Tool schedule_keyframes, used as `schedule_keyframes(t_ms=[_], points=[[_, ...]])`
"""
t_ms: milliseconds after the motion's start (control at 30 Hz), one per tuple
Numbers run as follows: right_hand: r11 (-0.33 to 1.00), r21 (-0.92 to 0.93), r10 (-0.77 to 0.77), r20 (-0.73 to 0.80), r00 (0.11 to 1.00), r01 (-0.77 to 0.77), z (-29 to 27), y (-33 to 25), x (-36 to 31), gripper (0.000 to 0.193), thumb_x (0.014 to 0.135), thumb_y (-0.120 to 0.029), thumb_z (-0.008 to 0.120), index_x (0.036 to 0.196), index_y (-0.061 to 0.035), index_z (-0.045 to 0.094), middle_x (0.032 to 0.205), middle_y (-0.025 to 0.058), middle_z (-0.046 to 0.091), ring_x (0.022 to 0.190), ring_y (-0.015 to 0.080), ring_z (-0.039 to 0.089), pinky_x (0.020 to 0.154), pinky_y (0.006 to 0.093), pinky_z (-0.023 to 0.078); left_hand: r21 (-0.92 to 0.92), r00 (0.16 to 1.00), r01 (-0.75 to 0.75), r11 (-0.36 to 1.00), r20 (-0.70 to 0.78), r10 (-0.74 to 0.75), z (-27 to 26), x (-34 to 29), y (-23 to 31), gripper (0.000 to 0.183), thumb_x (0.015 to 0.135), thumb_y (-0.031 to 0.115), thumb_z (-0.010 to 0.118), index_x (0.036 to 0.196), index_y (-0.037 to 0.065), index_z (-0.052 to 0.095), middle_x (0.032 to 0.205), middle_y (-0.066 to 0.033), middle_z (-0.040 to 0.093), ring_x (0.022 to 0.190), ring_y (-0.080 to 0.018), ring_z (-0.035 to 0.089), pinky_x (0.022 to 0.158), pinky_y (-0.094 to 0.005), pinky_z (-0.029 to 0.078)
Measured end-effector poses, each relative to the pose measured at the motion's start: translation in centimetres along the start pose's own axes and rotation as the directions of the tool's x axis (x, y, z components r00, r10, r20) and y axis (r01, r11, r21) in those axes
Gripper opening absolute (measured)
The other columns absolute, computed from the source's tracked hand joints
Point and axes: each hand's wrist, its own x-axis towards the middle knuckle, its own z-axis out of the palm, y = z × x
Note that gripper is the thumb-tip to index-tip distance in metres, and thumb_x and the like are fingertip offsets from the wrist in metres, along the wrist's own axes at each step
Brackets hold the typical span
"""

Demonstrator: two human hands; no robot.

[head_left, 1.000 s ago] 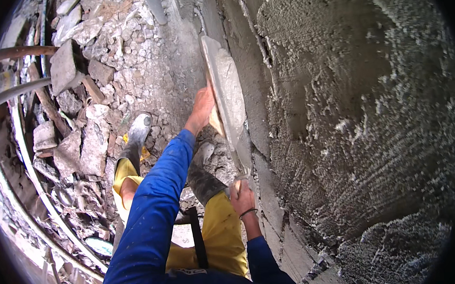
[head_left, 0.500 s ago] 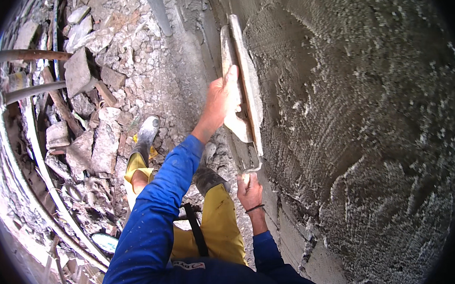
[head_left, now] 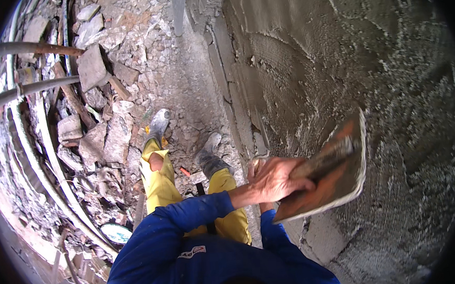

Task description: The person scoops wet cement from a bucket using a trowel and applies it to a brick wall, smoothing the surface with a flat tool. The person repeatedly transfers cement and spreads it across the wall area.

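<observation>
My left hand (head_left: 276, 179) is closed around the handle of a rectangular plastering float (head_left: 350, 172). Its back, worn orange and grey, faces me, and it is tilted near the wet, rough mortar wall (head_left: 307, 80) on the right; whether it touches cannot be told. My right hand (head_left: 256, 167) sits mostly behind the left, its fingers closed on a tool with a thin bent metal neck. That tool looks like a trowel (head_left: 259, 129), its narrow blade pointing away along the foot of the wall. Most of its handle is hidden.
Broken concrete and stones (head_left: 99, 139) cover the ground at left. Long pipes (head_left: 44, 132) curve through the rubble, and two bars (head_left: 37, 91) jut in from the left edge. A round, pale lid-like thing (head_left: 116, 233) lies beside my left side. My boots (head_left: 158, 123) stand on gravel.
My left hand has swung the float down and to the right, turning its handle side toward me. It now passes over my right hand, which has moved slightly up and right.
</observation>
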Motion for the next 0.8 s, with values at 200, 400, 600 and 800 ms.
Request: schedule_keyframes(t_ms=[200, 400, 600, 800], points=[[0.810, 0.183, 0.488, 0.315, 0.814, -0.556, -7.7, -5.4, -1.3, 0.042, 0.096, -0.038, 0.058, 0.118, -0.0022, 0.051, 0.114, 0.0243, 0.063, 0.094, 0.0417, 0.063, 0.078, 0.0485, 0.053, -0.435, 0.967, 0.230, 0.871, 0.003, -0.254, -8.3, -3.1, -2.7, 0.029, 0.088, 0.022, 0.067, 0.107, 0.000, 0.067, 0.093, -0.0104, 0.071, 0.082, -0.0166, 0.066, 0.076, -0.0351, 0.054], [0.728, 0.324, 0.401, 0.513, 0.759, -0.604, -16.1, -11.7, -2.6, 0.042, 0.095, -0.040, 0.061, 0.111, -0.0034, 0.051, 0.088, 0.0264, 0.066, 0.074, 0.0517, 0.062, 0.069, 0.0571, 0.051, -0.592, 0.718, 0.561, 0.578, 0.002, -0.696, -20.5, -3.6, -15.8, 0.033, 0.101, 0.026, 0.050, 0.116, 0.002, 0.065, 0.105, -0.0098, 0.070, 0.088, -0.0198, 0.067, 0.081, -0.0349, 0.055], [0.806, 0.411, -0.037, 0.753, 0.657, -0.425, -14.6, -12.1, 4.7, 0.047, 0.098, -0.048, 0.052, 0.114, -0.0038, 0.051, 0.078, 0.0202, 0.067, 0.066, 0.0390, 0.067, 0.060, 0.0469, 0.057, -0.682, 0.621, 0.635, 0.363, 0.171, -0.765, -21.1, -5.9, -23.4, 0.039, 0.100, 0.032, 0.055, 0.126, 0.004, 0.060, 0.109, -0.0077, 0.069, 0.095, -0.0201, 0.066, 0.082, -0.0351, 0.055], [0.777, 0.504, 0.301, 0.230, 0.926, -0.377, -9.6, -6.2, 20.8, 0.031, 0.096, -0.027, 0.057, 0.117, -0.0046, 0.053, 0.079, 0.0221, 0.067, 0.065, 0.0426, 0.066, 0.056, 0.0476, 0.055, 0.376, 0.969, 0.097, 0.921, 0.175, -0.174, -20.7, -5.4, -18.9, 0.039, 0.099, 0.027, 0.054, 0.128, 0.001, 0.059, 0.119, -0.0085, 0.066, 0.101, -0.0197, 0.065, 0.090, -0.0354, 0.054]])
